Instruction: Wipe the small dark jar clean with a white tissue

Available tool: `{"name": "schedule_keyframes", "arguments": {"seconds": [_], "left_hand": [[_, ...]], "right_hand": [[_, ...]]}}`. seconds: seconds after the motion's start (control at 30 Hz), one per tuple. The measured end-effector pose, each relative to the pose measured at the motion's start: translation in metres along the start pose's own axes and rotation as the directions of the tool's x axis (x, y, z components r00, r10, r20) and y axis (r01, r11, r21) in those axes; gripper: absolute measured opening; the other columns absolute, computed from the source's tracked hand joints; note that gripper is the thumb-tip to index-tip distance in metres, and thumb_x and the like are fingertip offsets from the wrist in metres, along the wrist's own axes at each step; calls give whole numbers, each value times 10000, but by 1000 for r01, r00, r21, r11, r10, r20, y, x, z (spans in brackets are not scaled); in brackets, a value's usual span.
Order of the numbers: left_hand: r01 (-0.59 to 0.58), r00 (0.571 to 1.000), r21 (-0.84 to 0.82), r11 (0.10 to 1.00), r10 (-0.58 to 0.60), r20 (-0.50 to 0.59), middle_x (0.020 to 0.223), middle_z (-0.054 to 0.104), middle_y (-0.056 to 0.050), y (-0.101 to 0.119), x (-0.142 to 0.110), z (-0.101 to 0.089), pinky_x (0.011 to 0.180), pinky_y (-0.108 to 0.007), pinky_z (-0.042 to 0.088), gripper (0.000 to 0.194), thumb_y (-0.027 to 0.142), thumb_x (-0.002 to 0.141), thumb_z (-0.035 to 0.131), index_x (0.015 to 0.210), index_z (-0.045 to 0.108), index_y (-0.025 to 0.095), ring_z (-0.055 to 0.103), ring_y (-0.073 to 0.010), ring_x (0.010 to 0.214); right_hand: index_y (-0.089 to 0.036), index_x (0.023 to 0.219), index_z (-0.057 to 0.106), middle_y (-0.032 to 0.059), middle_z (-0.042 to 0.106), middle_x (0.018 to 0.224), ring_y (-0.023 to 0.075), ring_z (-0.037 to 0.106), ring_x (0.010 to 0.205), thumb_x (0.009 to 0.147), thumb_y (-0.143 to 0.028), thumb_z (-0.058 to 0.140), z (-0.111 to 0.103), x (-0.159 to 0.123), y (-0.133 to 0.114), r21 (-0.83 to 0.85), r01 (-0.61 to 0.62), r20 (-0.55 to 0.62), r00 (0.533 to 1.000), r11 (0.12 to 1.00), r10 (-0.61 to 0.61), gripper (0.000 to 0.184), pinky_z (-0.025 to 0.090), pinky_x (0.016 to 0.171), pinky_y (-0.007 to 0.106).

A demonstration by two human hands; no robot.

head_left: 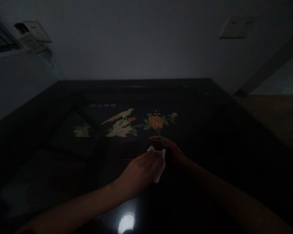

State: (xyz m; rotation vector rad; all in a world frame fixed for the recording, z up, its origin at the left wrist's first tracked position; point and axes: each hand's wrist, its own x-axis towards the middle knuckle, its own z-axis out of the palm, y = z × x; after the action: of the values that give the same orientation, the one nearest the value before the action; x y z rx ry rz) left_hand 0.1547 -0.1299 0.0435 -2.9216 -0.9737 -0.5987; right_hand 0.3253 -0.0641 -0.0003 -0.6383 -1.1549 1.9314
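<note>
The scene is very dark. My left hand [140,170] presses a white tissue [160,167] against a small dark round object [160,143], with its fingers closed on the tissue. My right hand [173,151] grips that dark object from the right side, fingers wrapped round it. Both hands hover just above a glossy black table [210,130] inlaid with a pale bird [120,122] and an orange flower [156,122]. What the dark object is I cannot make out.
A light reflection [126,222] glints on the table's near edge. Wall sockets sit at upper left [34,35] and upper right [236,27] on the pale wall. Wooden floor [278,120] shows to the right of the table.
</note>
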Motion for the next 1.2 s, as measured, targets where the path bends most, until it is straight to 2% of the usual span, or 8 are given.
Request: {"name": "schedule_keyframes", "arguments": {"seconds": [0.33, 0.53, 0.7, 0.8, 0.9, 1.0, 1.1, 1.2], "left_hand": [[-143, 990, 37, 989, 142, 24, 1249, 605, -119, -20, 7, -23, 969, -379, 472, 287, 148, 933, 408, 1187, 535, 108, 538, -226, 1186], [-41, 998, 82, 996, 36, 59, 1117, 671, -89, -15, 2, -16, 999, -412, 418, 306, 116, 918, 417, 1199, 534, 142, 619, -192, 1047], [70, 983, -33, 997, -64, 171, 1306, 559, -147, -3, -4, -8, 1115, -527, 231, 455, 88, 873, 407, 1327, 398, 101, 491, -219, 1246], [150, 965, -156, 976, -110, 239, 1368, 491, -174, 0, -3, -8, 1107, -566, 216, 547, 89, 824, 444, 1360, 337, 101, 430, -241, 1298], [227, 964, -364, 903, -156, 214, 1312, 543, -150, 0, -1, -10, 1071, -452, 342, 525, 93, 804, 479, 1319, 383, 120, 493, -218, 1234], [340, 940, -572, 746, -253, 228, 1088, 655, -84, 2, 2, -12, 843, -296, 506, 308, 112, 844, 455, 1143, 525, 145, 620, -178, 987], [447, 892, -686, 574, -342, 294, 837, 659, -23, 5, 5, -15, 640, -225, 507, 218, 195, 931, 364, 949, 575, 143, 615, -132, 728], [455, 886, -693, 559, -359, 292, 825, 657, -24, 6, 6, -15, 655, -229, 514, 276, 216, 954, 312, 932, 575, 137, 611, -133, 728]], "right_hand": [[-183, 1016, 678, 49, 698, 940, 181, 624, 843, 730, -589, 605, -2, 3, 4, 153, 9, -35, 999, 988, -3, 502, 455, 813, 304], [-195, 1041, 662, 41, 685, 923, 185, 610, 820, 742, -596, 590, 2, 0, -1, 117, -22, -53, 998, 993, 29, 506, 454, 748, 297], [-196, 1021, 664, 39, 674, 908, 191, 596, 809, 726, -611, 597, 3, 0, -3, 43, -1, -57, 998, 999, 3, 513, 445, 758, 306], [-190, 1032, 654, 47, 667, 918, 196, 592, 814, 741, -629, 564, 3, 1, -3, 3, 20, -66, 998, 1000, -20, 534, 443, 771, 321], [-189, 1066, 632, 50, 668, 900, 196, 600, 789, 733, -643, 562, 2, 1, -1, 11, 7, -38, 999, 1000, -7, 567, 448, 747, 321], [-185, 1077, 627, 49, 671, 880, 194, 607, 767, 711, -647, 586, 3, 2, 0, 19, -5, -18, 1000, 1000, 5, 592, 451, 707, 307], [-179, 1055, 641, 45, 669, 843, 187, 602, 739, 702, -648, 599, 3, 2, -1, 30, 8, -28, 1000, 1000, -7, 588, 448, 673, 294], [-179, 1055, 640, 49, 667, 845, 190, 600, 740, 707, -646, 596, 5, 2, -2, 51, 5, -39, 999, 999, -3, 584, 448, 681, 304]]}}
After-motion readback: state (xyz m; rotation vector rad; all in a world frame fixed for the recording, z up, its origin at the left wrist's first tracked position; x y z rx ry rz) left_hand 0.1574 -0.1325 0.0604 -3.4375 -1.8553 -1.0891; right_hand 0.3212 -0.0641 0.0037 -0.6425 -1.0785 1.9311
